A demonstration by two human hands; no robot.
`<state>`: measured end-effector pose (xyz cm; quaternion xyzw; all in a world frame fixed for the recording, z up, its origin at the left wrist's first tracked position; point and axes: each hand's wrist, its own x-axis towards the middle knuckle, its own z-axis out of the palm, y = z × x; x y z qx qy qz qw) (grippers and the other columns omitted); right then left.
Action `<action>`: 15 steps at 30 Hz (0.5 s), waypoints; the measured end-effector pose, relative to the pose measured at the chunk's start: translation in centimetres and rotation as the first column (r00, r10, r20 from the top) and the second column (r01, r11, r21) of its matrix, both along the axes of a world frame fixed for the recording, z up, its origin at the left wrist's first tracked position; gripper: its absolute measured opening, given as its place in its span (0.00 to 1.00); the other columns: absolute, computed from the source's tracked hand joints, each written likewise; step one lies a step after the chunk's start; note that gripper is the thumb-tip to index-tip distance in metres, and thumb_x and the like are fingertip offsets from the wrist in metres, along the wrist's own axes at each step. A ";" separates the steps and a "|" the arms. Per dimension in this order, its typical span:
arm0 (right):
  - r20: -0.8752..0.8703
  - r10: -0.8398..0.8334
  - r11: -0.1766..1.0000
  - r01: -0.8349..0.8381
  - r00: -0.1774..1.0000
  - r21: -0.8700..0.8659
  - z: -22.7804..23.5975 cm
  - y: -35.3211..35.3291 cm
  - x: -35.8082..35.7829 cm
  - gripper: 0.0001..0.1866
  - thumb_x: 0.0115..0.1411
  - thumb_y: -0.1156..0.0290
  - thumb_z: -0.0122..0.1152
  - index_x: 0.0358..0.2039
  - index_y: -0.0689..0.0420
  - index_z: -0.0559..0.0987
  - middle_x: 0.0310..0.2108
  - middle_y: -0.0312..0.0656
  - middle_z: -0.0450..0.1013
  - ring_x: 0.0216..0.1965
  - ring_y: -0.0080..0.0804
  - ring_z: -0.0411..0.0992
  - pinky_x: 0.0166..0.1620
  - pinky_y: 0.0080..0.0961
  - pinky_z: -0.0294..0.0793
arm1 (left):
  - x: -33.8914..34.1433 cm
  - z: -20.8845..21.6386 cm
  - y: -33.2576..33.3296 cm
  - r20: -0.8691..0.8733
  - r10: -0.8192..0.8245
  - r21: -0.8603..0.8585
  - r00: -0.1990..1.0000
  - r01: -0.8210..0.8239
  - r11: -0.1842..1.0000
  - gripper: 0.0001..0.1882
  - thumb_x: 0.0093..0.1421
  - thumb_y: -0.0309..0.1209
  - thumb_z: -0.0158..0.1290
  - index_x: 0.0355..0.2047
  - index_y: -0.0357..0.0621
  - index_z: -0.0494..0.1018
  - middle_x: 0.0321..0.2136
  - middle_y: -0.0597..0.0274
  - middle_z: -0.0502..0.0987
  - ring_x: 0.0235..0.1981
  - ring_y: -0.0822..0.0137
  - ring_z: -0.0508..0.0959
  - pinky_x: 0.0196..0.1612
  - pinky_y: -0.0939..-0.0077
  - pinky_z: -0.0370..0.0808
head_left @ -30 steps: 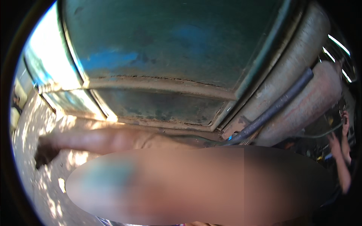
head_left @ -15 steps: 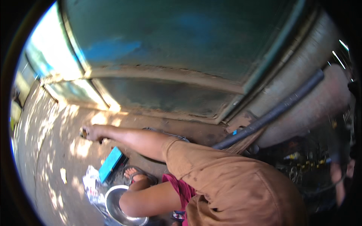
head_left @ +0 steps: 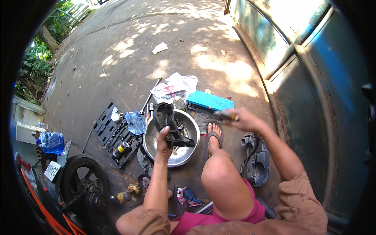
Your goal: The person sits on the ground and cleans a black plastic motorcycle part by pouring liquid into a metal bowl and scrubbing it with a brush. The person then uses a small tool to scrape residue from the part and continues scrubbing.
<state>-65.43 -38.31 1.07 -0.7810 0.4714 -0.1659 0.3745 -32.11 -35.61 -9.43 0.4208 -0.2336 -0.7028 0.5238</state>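
My left hand (head_left: pixel 163 141) is closed around a black, hollow molded part (head_left: pixel 166 117) with a round opening at its top and a pointed arm on its right. It holds the part over a round metal basin (head_left: pixel 188 153), which has small dark pieces in it. To the right of the basin, my right hand (head_left: pixel 246 120) grips a short dark object with a yellowish end (head_left: pixel 228 115), too blurred to name. That hand is above the ground near my sandaled foot (head_left: pixel 214 135), apart from the black part.
A blue-lidded box (head_left: pixel 210 101) and a white plastic bag (head_left: pixel 176 87) lie beyond the basin. Left of it are an open socket set case (head_left: pixel 109 137) and a motorcycle wheel (head_left: pixel 83 176). A grey metal casing (head_left: pixel 258 164) lies at right, before a metal gate (head_left: pixel 305 113).
My view has swung left from the gate to the basin and tools. My left hand with the black part is now in view. My right hand, stretched out before, is now nearer the basin.
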 end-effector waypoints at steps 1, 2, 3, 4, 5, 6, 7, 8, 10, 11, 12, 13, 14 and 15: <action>0.057 0.038 0.999 -0.038 0.998 -0.001 -0.8 0.9 1.1 0.19 0.61 0.62 0.66 0.50 0.54 0.78 0.38 0.47 0.79 0.36 0.42 0.76 0.41 0.36 0.76 | -1.5 -0.7 -0.7 -0.032 0.055 -0.030 0.998 -0.056 0.998 0.23 0.59 0.41 0.58 0.49 0.38 0.75 0.39 0.59 0.81 0.40 0.66 0.81 0.46 0.70 0.79; -0.016 0.026 0.995 -0.024 1.000 0.100 -1.6 1.7 2.3 0.19 0.61 0.63 0.65 0.50 0.56 0.77 0.41 0.51 0.79 0.42 0.50 0.77 0.47 0.39 0.75 | -2.7 -1.3 -1.4 -0.020 0.132 -0.033 0.991 -0.133 0.991 0.20 0.58 0.37 0.60 0.47 0.40 0.75 0.38 0.62 0.80 0.39 0.70 0.81 0.43 0.74 0.79; 0.085 0.060 0.998 -0.062 0.995 0.017 -2.0 2.4 3.4 0.19 0.60 0.63 0.66 0.49 0.56 0.77 0.41 0.51 0.78 0.43 0.52 0.76 0.47 0.40 0.75 | -3.4 -1.7 -2.2 0.017 0.212 -0.040 0.977 -0.211 0.977 0.19 0.58 0.37 0.59 0.47 0.40 0.75 0.35 0.63 0.81 0.35 0.69 0.81 0.41 0.73 0.79; 0.171 0.091 0.994 -0.078 0.981 -0.082 -2.2 3.3 4.4 0.19 0.59 0.63 0.66 0.48 0.56 0.77 0.40 0.50 0.78 0.44 0.54 0.76 0.46 0.41 0.75 | -3.5 -1.9 -2.6 -0.012 0.214 -0.008 0.977 -0.214 0.977 0.19 0.58 0.37 0.59 0.47 0.40 0.75 0.35 0.63 0.81 0.34 0.68 0.82 0.40 0.73 0.79; 0.087 0.068 0.997 -0.064 0.994 -0.052 -2.0 4.0 5.2 0.18 0.59 0.63 0.66 0.47 0.56 0.77 0.38 0.53 0.77 0.41 0.55 0.76 0.45 0.42 0.75 | -3.4 -1.9 -3.3 -0.040 0.215 0.018 0.976 -0.215 0.977 0.19 0.58 0.37 0.59 0.47 0.40 0.75 0.35 0.63 0.81 0.33 0.67 0.82 0.39 0.72 0.80; 0.103 0.065 0.986 -0.048 0.993 -0.159 -1.7 4.7 5.8 0.17 0.59 0.63 0.66 0.46 0.56 0.77 0.36 0.55 0.76 0.39 0.57 0.76 0.44 0.44 0.76 | -3.0 -1.7 -3.9 -0.063 0.215 0.049 0.975 -0.212 0.976 0.19 0.58 0.37 0.59 0.47 0.40 0.75 0.34 0.63 0.81 0.33 0.67 0.82 0.38 0.72 0.80; 0.054 0.034 0.981 -0.023 0.998 -0.193 -1.2 5.2 6.4 0.15 0.59 0.64 0.66 0.44 0.55 0.77 0.34 0.54 0.76 0.36 0.56 0.76 0.41 0.45 0.75 | -2.7 -1.3 -4.5 -0.106 0.239 0.028 0.965 -0.237 0.971 0.19 0.58 0.37 0.59 0.46 0.40 0.75 0.34 0.62 0.81 0.33 0.65 0.83 0.38 0.72 0.81; 0.033 -0.015 0.988 0.020 0.999 -0.156 -0.5 5.8 6.8 0.15 0.59 0.64 0.66 0.44 0.55 0.76 0.34 0.54 0.76 0.36 0.56 0.76 0.41 0.45 0.75 | -2.0 -0.7 -4.8 -0.019 0.192 0.067 0.981 -0.190 0.979 0.23 0.59 0.43 0.55 0.47 0.38 0.76 0.39 0.57 0.82 0.38 0.61 0.83 0.46 0.66 0.80; 0.038 -0.119 0.979 0.124 0.992 -0.162 0.8 6.3 7.4 0.16 0.58 0.64 0.67 0.44 0.55 0.76 0.33 0.54 0.76 0.36 0.55 0.77 0.39 0.45 0.76 | -2.1 0.9 -5.3 0.048 0.225 -0.087 0.973 -0.220 0.972 0.23 0.59 0.43 0.56 0.48 0.38 0.75 0.40 0.57 0.82 0.38 0.61 0.83 0.46 0.65 0.80; 0.145 -0.159 0.935 0.196 0.977 -0.295 1.5 6.3 7.6 0.15 0.58 0.64 0.67 0.43 0.56 0.76 0.31 0.53 0.77 0.35 0.55 0.77 0.38 0.44 0.76 | -2.5 1.8 -5.6 -0.012 0.211 -0.131 0.977 -0.211 0.969 0.23 0.59 0.43 0.56 0.48 0.38 0.75 0.39 0.57 0.82 0.38 0.61 0.83 0.46 0.66 0.81; 0.105 -0.169 0.949 0.191 0.980 -0.251 2.1 6.4 7.6 0.15 0.59 0.64 0.67 0.43 0.56 0.76 0.31 0.53 0.77 0.35 0.55 0.77 0.37 0.44 0.76 | -3.1 2.9 -6.0 -0.062 0.207 -0.145 0.976 -0.215 0.966 0.23 0.58 0.43 0.57 0.48 0.38 0.75 0.39 0.57 0.82 0.38 0.61 0.83 0.45 0.66 0.81; 0.064 -0.179 0.961 0.189 0.982 -0.202 2.7 6.5 7.6 0.15 0.59 0.64 0.67 0.42 0.57 0.76 0.31 0.53 0.77 0.35 0.55 0.77 0.37 0.45 0.76 | -3.6 4.1 -6.3 -0.116 0.191 -0.173 0.975 -0.209 0.962 0.23 0.58 0.42 0.57 0.48 0.38 0.74 0.38 0.57 0.82 0.38 0.61 0.83 0.45 0.66 0.81; 0.006 -0.191 0.974 0.191 0.982 -0.123 3.3 6.7 7.4 0.15 0.59 0.64 0.67 0.42 0.57 0.76 0.30 0.54 0.77 0.34 0.56 0.77 0.36 0.45 0.76 | -4.4 5.2 -6.9 -0.117 0.160 -0.240 0.980 -0.184 0.953 0.23 0.57 0.43 0.58 0.47 0.39 0.74 0.36 0.59 0.82 0.37 0.62 0.83 0.44 0.67 0.81; 0.179 -0.380 0.903 0.406 0.907 -0.138 3.8 6.7 7.2 0.15 0.59 0.63 0.67 0.42 0.58 0.76 0.29 0.56 0.77 0.33 0.57 0.78 0.35 0.46 0.76 | -4.8 6.4 -7.1 -0.110 0.110 -0.257 0.988 -0.135 0.957 0.23 0.57 0.43 0.59 0.47 0.40 0.74 0.35 0.59 0.81 0.36 0.63 0.83 0.43 0.68 0.81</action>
